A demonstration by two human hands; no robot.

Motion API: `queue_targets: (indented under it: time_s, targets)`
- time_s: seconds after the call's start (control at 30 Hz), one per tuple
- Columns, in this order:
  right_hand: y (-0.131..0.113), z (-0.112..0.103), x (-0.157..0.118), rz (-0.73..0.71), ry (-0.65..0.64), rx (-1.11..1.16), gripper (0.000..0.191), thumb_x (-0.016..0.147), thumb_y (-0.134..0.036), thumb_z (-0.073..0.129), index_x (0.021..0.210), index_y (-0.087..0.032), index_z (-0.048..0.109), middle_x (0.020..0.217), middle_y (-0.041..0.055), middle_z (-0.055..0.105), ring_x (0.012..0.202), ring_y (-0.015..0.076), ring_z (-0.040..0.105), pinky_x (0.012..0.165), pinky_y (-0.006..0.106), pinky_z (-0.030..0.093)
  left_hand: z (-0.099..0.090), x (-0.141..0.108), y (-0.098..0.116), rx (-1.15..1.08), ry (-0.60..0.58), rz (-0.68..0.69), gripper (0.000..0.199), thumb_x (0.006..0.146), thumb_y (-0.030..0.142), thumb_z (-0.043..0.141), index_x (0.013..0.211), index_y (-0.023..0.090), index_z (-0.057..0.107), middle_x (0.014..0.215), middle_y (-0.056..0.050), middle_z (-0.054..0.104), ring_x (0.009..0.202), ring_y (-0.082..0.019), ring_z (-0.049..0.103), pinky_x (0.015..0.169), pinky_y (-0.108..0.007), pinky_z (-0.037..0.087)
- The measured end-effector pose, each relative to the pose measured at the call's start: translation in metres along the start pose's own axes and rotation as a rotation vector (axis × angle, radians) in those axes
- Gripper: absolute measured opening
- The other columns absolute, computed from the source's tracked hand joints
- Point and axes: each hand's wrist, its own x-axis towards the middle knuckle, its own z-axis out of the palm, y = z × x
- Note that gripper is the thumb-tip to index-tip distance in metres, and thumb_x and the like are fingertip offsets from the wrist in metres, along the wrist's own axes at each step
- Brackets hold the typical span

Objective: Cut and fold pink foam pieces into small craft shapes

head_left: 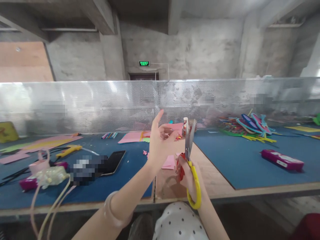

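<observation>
My left hand (161, 141) is raised above the table, its index finger pointing up and the other fingers curled toward the thumb; whether something small lies between them I cannot make out. My right hand (191, 176) is closed on yellow-handled scissors (196, 186), whose blades point upward and are slightly apart. Something red (180, 168) is also at the fingers of that hand. Under and beyond the hands, pink paper pieces (169, 162) lie on the wooden board (212, 173). A small bottle with a white cap (185, 122) stands behind the scissors.
Left on the blue mat (135, 180) are a black phone (116, 162), a yellow glue gun (68, 151), markers (109, 135) and coloured paper (50, 143). A purple box (282, 160) and a craft bundle (255, 125) lie right. A perforated metal panel (112, 103) closes the back.
</observation>
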Motion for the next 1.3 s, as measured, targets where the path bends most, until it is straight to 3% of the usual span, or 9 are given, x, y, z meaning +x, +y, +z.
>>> queue_targets:
  time_s: [0.07,0.23,0.47,0.77,0.93,1.03,1.1,1.23,1.3]
  targets:
    - [-0.002,-0.001,0.001,0.019,-0.035,0.046,0.036,0.068,-0.050,0.056,0.061,-0.017,0.045,0.047,-0.0030,0.046,0.038,0.0080,0.041,0.039,0.021,0.032,-0.004,0.001,-0.003,0.026,-0.027,0.039,0.044,0.070,0.015,0.058,0.113,0.023,0.049,0.080,0.000,0.060,0.069,-0.010,0.057,0.062,-0.023,0.047]
    - [-0.017,-0.004,0.000,-0.007,-0.098,0.187,0.032,0.073,-0.046,0.050,0.061,-0.016,0.048,0.049,-0.0010,0.050,0.040,0.0099,0.045,0.042,0.023,0.037,-0.019,0.002,-0.011,0.130,-0.246,0.155,0.006,0.072,0.014,0.056,0.076,0.016,0.059,0.083,-0.004,0.063,0.081,-0.014,0.059,0.072,-0.030,0.049]
    - [-0.023,-0.005,-0.003,-0.066,-0.083,0.302,0.027,0.075,-0.041,0.052,0.063,-0.016,0.050,0.050,-0.0020,0.049,0.042,0.0095,0.046,0.042,0.022,0.038,-0.035,-0.009,-0.022,0.390,-0.387,0.463,0.022,0.070,0.002,0.051,0.078,0.018,0.063,0.090,-0.005,0.065,0.089,-0.015,0.059,0.082,-0.034,0.048]
    - [-0.021,0.000,-0.008,-0.136,-0.013,0.133,0.023,0.073,-0.038,0.058,0.066,-0.017,0.052,0.057,-0.0011,0.053,0.053,0.0109,0.049,0.056,0.025,0.043,-0.038,-0.024,-0.022,0.454,-0.511,0.485,0.032,0.073,-0.001,0.042,0.088,0.018,0.063,0.095,-0.005,0.065,0.091,-0.013,0.060,0.081,-0.030,0.049]
    - [-0.012,0.004,-0.007,-0.099,0.029,0.054,0.028,0.073,-0.046,0.054,0.073,-0.018,0.053,0.066,0.0018,0.056,0.062,0.0140,0.053,0.060,0.026,0.044,-0.046,-0.022,-0.027,0.386,-0.536,0.261,0.032,0.070,0.002,0.046,0.092,0.019,0.061,0.097,-0.006,0.063,0.092,-0.014,0.058,0.079,-0.032,0.049]
    - [-0.006,-0.002,0.000,-0.185,0.136,-0.125,0.028,0.073,-0.046,0.053,0.074,-0.018,0.055,0.068,0.0037,0.058,0.066,0.0171,0.054,0.064,0.029,0.044,-0.053,-0.018,-0.028,0.320,-0.397,-0.030,0.039,0.072,0.014,0.051,0.111,0.019,0.048,0.102,-0.008,0.059,0.083,-0.014,0.059,0.066,-0.027,0.050]
    - [-0.005,-0.010,0.006,-0.325,0.197,-0.289,0.023,0.074,-0.041,0.052,0.079,-0.019,0.057,0.076,0.0059,0.060,0.075,0.0202,0.054,0.069,0.031,0.044,-0.055,-0.019,-0.025,0.225,-0.316,-0.246,0.028,0.076,0.027,0.050,0.102,0.017,0.050,0.092,-0.007,0.061,0.068,-0.012,0.059,0.050,-0.021,0.045]
    - [-0.005,-0.024,0.011,-0.712,0.156,-0.658,0.021,0.079,-0.025,0.039,0.090,-0.019,0.056,0.090,0.0091,0.060,0.085,0.0208,0.054,0.075,0.035,0.043,-0.042,-0.025,-0.017,-0.050,-0.625,-0.749,0.040,0.080,0.047,0.038,0.074,0.013,0.058,0.058,-0.006,0.058,0.046,-0.010,0.052,0.039,-0.019,0.036]
    - [-0.006,-0.027,0.011,-0.934,0.113,-0.814,0.022,0.079,-0.018,0.036,0.090,-0.017,0.055,0.088,0.0109,0.058,0.084,0.0211,0.053,0.071,0.034,0.043,-0.031,-0.027,-0.017,-0.134,-0.577,-0.868,0.038,0.078,0.048,0.042,0.070,0.015,0.059,0.055,-0.004,0.058,0.042,-0.010,0.050,0.038,-0.019,0.036]
